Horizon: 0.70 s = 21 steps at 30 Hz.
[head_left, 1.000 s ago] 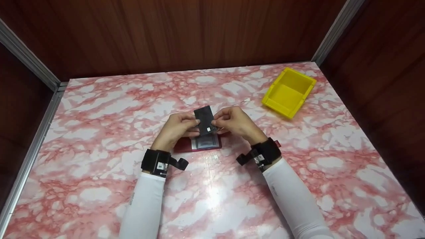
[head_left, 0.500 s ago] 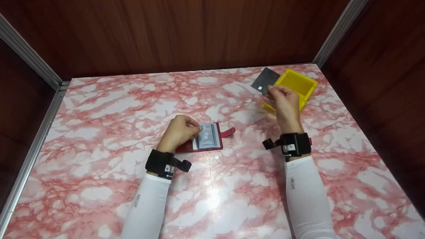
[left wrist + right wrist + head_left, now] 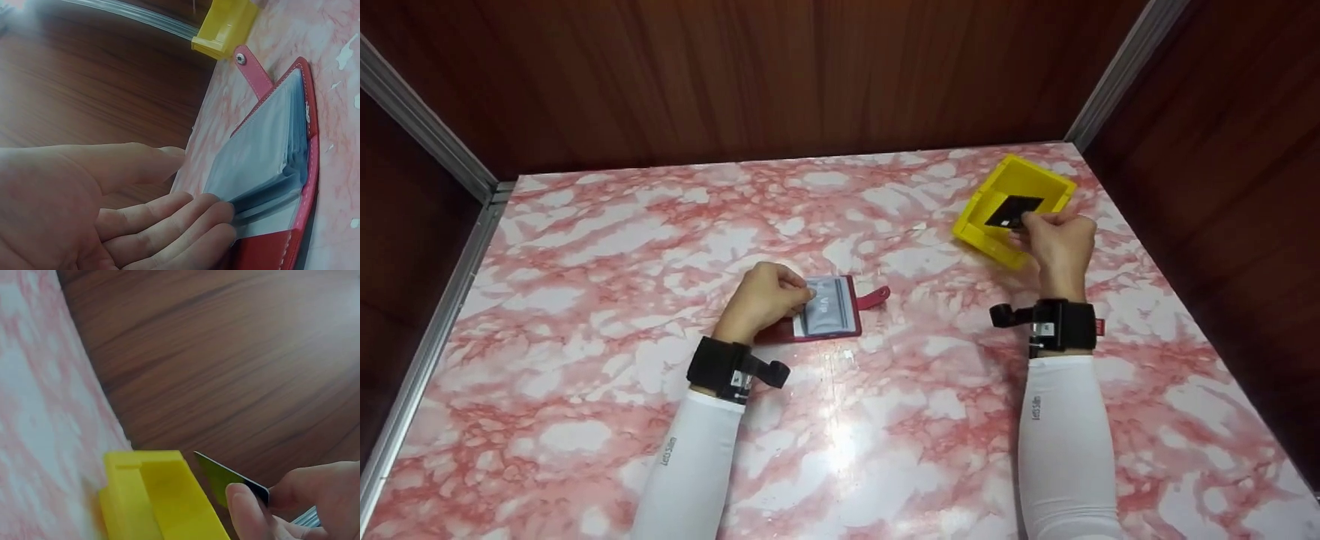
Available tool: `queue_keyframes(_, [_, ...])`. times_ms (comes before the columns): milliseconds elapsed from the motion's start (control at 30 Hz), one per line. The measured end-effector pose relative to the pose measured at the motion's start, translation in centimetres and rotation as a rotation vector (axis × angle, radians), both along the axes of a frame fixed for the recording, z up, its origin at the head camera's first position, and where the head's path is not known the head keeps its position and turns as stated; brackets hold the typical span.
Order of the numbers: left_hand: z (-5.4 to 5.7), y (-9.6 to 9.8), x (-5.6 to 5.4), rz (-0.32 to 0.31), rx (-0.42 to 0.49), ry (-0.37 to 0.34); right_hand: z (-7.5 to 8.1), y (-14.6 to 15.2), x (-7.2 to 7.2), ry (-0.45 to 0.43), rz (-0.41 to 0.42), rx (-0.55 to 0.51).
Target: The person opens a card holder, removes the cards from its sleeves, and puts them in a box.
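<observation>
My right hand [image 3: 1063,244] pinches a black card [image 3: 1012,209] between thumb and fingers, over the yellow bin [image 3: 979,238]. In the right wrist view the card [image 3: 216,478] is tilted beside the bin's rim, its face tinted yellow. A red card holder [image 3: 856,319] lies open on the table, its clear plastic sleeves [image 3: 253,146] stacked on one side. My left hand [image 3: 760,298] is at the holder's left part, partly covering it. Its loosely bent fingers [image 3: 185,230] are right at the sleeves' edge, the thumb held apart, with nothing between them.
A snap strap [image 3: 874,298] sticks out from the holder's right side. The pink and white marbled table [image 3: 660,225] is bordered by dark wood panels [image 3: 780,82] at the back and sides, with metal strips at the corners.
My right hand has carried the black card from above the holder, right and away, to over the yellow bin. My left hand has let go of the card and stayed by the holder.
</observation>
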State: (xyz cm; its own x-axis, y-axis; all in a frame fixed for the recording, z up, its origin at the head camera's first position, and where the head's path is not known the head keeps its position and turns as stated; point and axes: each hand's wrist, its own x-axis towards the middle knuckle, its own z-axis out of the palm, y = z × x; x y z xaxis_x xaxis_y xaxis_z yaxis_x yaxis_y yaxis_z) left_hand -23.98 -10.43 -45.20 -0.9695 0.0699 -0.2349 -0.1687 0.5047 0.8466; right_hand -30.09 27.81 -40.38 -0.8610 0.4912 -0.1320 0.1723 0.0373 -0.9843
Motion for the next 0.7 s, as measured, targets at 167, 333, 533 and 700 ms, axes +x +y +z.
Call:
queue_keyframes(167, [0.0, -0.1, -0.1, -0.009, 0.008, 0.004, -1.1, -0.4, -0.6, -0.080, -0.016, 0.363])
queue_keyframes(333, [0.0, -0.1, -0.1, -0.018, -0.001, 0.008, -1.9, -1.0, -0.9, -0.123, -0.035, 0.556])
queue_keyframes(533, [0.1, -0.2, 0.0, -0.017, -0.020, 0.022, -2.8, -1.7, -1.1, -0.102, -0.067, 0.675])
queue_keyframes(700, [0.0, -0.3, 0.1, -0.019, -0.010, 0.026, -3.5, -2.0, -1.3, -0.082, -0.069, 0.691])
